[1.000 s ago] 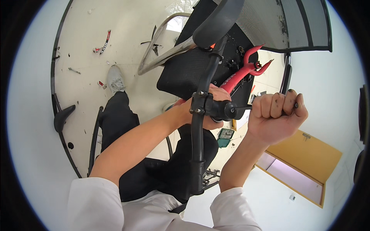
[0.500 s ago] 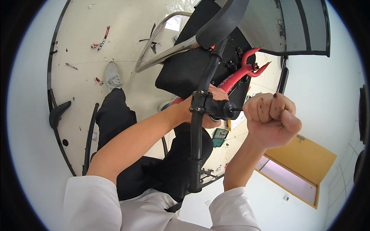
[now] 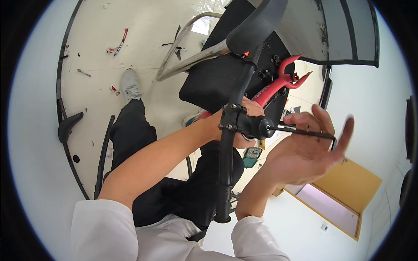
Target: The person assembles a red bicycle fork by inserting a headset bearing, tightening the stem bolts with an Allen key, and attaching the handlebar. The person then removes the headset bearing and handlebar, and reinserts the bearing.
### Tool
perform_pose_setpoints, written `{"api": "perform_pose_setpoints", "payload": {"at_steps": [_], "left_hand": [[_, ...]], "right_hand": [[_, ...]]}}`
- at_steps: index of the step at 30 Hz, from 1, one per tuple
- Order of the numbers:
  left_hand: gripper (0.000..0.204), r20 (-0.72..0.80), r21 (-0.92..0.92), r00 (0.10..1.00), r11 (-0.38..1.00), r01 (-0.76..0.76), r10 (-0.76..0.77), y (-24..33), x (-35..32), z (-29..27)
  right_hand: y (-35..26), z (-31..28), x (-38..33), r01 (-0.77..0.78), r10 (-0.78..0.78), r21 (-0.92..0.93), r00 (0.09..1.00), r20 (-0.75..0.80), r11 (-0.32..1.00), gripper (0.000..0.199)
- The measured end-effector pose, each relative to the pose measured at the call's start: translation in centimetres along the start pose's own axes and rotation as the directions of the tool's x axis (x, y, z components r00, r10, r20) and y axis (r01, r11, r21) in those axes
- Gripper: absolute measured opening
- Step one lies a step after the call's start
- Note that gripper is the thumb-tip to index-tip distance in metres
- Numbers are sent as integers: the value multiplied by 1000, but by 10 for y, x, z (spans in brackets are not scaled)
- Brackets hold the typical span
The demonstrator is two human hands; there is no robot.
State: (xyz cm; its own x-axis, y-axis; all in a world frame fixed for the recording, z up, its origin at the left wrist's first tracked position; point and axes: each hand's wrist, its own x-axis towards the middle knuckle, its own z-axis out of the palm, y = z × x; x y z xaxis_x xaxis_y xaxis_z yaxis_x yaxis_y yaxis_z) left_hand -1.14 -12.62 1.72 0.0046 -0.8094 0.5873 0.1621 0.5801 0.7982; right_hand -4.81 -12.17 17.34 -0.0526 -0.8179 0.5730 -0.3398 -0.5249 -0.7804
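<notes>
Hands at work on an upturned office chair — we are steadying the black armrest post (image 3: 226, 165) with our left hand (image 3: 237, 124), which is curling shut around the bracket just behind the post. Our right hand (image 3: 305, 150) is lying spread, fingers fanned and blurred, with the thin black hex key (image 3: 305, 132) resting loosely across them; its far end is sitting in the round black knob (image 3: 260, 127) on the bracket. A red-handled tool (image 3: 283, 82) is lying against the black seat underside (image 3: 209, 85), near the left hand. Below, on the pale floor (image 3: 100, 52), a grey shoe (image 3: 129, 85) is showing. We are judging the key to be light, stiff and slippery — best pinched at its bent short arm — while the chair frame looks heavy and rigid, best gripped at the post.
</notes>
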Motion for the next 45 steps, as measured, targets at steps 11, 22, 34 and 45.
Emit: {"api": "perform_pose_setpoints", "payload": {"at_steps": [11, 22, 34, 45], "left_hand": [[29, 125, 7, 988, 996, 87, -87, 3, 4, -1], [28, 99, 0, 992, 997, 75, -74, 1, 4, 2], [27, 155, -9, 985, 996, 84, -82, -1, 3, 0], [28, 156, 32, 984, 996, 86, -90, 0, 5, -2]], "right_hand": [[-2, 24, -11, 73, -75, -18, 973, -217, 997, 53], [-1, -4, 4, -221, 234, 571, 971, 52, 791, 46], [22, -29, 21, -425, 20, 700, 862, 507, 574, 43], [9, -17, 12, -337, 53, 534, 877, 477, 775, 39]]}}
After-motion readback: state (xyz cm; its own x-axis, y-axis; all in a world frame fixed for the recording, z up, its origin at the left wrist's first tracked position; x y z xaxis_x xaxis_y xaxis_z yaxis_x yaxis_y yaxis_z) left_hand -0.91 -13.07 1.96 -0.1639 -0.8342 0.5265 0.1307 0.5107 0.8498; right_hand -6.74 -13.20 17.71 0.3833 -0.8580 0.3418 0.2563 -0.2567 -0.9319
